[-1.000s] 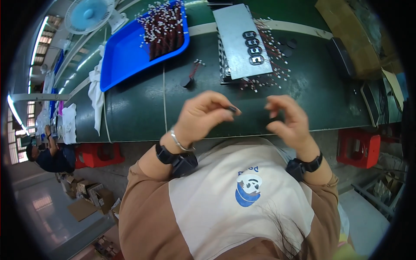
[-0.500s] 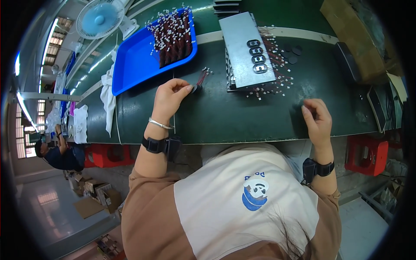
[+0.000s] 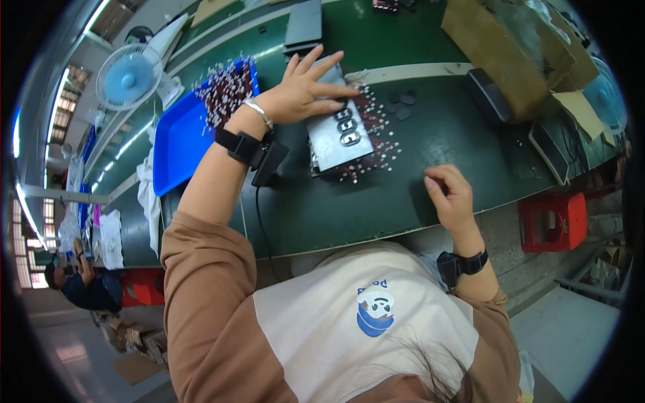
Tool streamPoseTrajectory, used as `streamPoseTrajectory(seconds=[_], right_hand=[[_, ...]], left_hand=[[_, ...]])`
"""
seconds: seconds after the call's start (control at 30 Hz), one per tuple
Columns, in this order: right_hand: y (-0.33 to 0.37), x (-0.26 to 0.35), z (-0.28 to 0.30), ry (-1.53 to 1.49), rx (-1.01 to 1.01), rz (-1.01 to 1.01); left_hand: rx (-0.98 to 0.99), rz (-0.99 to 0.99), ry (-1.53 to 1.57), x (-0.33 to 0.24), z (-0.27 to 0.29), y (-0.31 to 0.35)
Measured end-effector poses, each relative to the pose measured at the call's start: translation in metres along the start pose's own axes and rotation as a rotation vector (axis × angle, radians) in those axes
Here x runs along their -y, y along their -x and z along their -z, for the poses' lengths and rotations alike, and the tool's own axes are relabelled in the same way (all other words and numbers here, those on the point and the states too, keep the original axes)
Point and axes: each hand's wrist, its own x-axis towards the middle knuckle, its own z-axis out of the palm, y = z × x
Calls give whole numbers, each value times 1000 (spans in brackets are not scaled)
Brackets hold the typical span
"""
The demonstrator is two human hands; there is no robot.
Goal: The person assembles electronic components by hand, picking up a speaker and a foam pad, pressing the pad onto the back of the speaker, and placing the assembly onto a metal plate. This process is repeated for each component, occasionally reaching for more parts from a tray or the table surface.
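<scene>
My left hand (image 3: 299,93) reaches over a silver metal plate (image 3: 330,149), its fingers spread and its thumb beside a row of black oval parts (image 3: 345,125). Part of the plate and perhaps of the row is hidden under this hand. Dark red wires with white connectors (image 3: 377,144) stick out past the plate's right and near edges. To the right, my right hand (image 3: 451,198) is at the bench with its fingers loosely curled in; nothing shows in it.
A blue tray (image 3: 176,151) of red wires with white ends stands left of the plate. Black discs (image 3: 403,101) lie right of it. Beyond are grey plates (image 3: 304,23), a cardboard box (image 3: 494,57) and a dark case (image 3: 489,95). A fan (image 3: 129,77) stands far left.
My left hand has moved from beside the tray, where it pinched a small dark piece near red wires, to over the plate, and its fingers have spread. The whole view has shifted.
</scene>
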Motion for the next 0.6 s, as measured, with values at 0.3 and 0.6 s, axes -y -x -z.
streamPoseTrajectory(seconds=[0.3, 0.6], right_hand=[[3, -1, 2, -75, -28, -21], [6, -3, 2, -136, -18, -50]], left_hand=[[114, 30, 179, 4, 1, -18], [-257, 383, 1303, -74, 38, 15]])
